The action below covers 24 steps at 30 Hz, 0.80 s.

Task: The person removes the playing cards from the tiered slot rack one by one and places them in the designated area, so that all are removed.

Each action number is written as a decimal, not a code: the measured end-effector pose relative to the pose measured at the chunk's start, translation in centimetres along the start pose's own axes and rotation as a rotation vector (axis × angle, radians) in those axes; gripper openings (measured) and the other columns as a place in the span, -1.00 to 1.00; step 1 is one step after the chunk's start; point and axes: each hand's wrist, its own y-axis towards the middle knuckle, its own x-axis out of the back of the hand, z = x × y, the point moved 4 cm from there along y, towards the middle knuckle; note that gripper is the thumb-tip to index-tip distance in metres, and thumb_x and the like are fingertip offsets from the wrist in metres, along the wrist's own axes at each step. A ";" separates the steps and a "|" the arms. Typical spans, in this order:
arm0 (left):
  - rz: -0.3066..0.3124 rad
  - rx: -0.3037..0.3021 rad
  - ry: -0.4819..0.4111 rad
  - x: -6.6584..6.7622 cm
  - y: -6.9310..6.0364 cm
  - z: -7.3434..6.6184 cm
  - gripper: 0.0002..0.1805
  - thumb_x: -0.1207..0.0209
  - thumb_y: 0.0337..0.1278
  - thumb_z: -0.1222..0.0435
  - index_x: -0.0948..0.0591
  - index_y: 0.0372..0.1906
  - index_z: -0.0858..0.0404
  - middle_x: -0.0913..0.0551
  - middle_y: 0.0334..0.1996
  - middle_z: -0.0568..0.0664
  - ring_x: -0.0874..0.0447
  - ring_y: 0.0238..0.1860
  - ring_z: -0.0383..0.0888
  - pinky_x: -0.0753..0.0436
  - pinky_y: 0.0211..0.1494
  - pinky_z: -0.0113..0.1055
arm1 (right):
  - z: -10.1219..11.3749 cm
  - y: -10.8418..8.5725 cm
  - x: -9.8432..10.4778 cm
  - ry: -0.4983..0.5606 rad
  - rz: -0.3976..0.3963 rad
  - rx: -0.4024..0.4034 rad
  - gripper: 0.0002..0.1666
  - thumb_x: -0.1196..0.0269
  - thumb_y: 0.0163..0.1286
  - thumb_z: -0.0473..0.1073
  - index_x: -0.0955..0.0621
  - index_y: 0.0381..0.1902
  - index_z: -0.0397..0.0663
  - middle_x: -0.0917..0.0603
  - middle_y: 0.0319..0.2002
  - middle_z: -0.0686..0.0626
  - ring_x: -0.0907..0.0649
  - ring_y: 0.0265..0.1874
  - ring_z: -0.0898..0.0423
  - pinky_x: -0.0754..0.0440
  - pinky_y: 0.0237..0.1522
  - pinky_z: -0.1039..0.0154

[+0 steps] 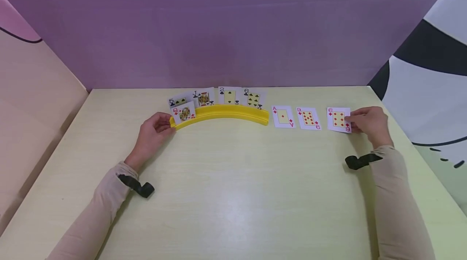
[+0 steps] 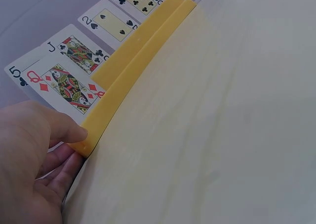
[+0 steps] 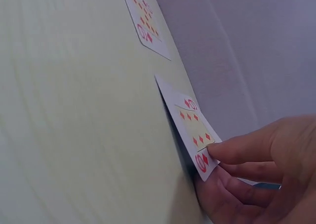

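Head view: left hand (image 1: 153, 134) grips left end of curved yellow card holder (image 1: 222, 111); right hand (image 1: 373, 124) pinches six of diamonds (image 1: 338, 119) at its right edge, well apart from the holder. Table (image 1: 237, 179) gives room between the forearms; its far edge lies near.

Left wrist view: thumb on holder's front. Probably light, stiff plastic, best held by an end.

Right wrist view: thumb on card's face, fingers beneath. Likely light, bendy, slick; side edge suits pinching. Gap separates it from the next diamond card (image 3: 146, 23).
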 end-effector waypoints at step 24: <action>-0.011 -0.021 -0.012 -0.1 0.1 0.2 -0.63 -0.27 0.17 0.54 -0.50 0.07 0.48 -0.58 -0.02 0.28 -0.56 -0.01 0.02 -0.60 -0.02 -0.65 | 0.9 0.1 -1.2 -0.217 -0.104 0.092 -0.55 -0.25 0.38 -0.15 -0.59 0.04 -0.46 -0.56 0.04 -0.43 -0.44 -0.02 -0.19 -0.44 -0.31 0.19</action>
